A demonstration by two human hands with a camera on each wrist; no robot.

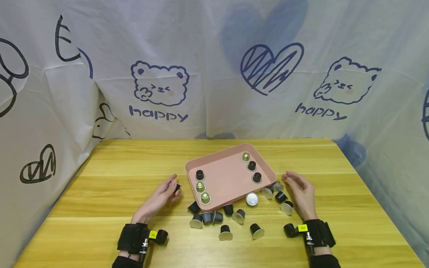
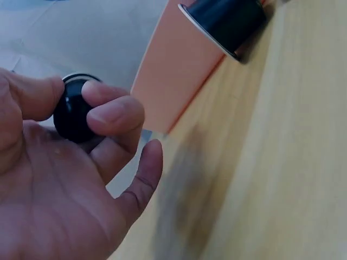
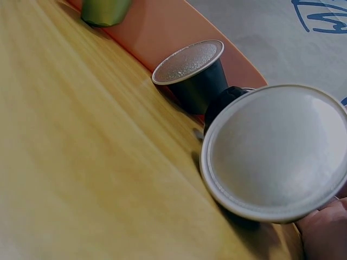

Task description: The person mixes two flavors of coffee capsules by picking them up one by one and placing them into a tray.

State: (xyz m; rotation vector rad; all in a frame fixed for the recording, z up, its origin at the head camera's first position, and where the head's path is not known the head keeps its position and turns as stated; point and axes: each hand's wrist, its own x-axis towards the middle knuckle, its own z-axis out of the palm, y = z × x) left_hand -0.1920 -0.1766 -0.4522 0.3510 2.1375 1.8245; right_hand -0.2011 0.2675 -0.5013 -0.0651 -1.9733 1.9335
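My left hand (image 1: pixel 161 195) pinches a black coffee capsule (image 2: pixel 73 111) between thumb and fingers, just left of a pink tray (image 1: pixel 221 173). Over the table at the tray's right corner, my right hand (image 1: pixel 303 195) has loosely bent fingers and no capsule visible in them. Beside it lie several capsules, among them a black capsule (image 1: pixel 280 196) and one with a pale lid (image 1: pixel 286 208). A lid (image 3: pixel 274 154) fills much of the right wrist view and hides most of that hand. Inside the tray, capsules stand lid down along its left and right ends, such as a green capsule (image 1: pixel 205 198).
Several more capsules are scattered along the tray's front edge, including a black capsule (image 1: pixel 225 233) and a silver-lidded one (image 1: pixel 252 199) lying lid up. The wooden table (image 1: pixel 110 178) ends at a hanging white cloth (image 1: pixel 214 100) with drawings.
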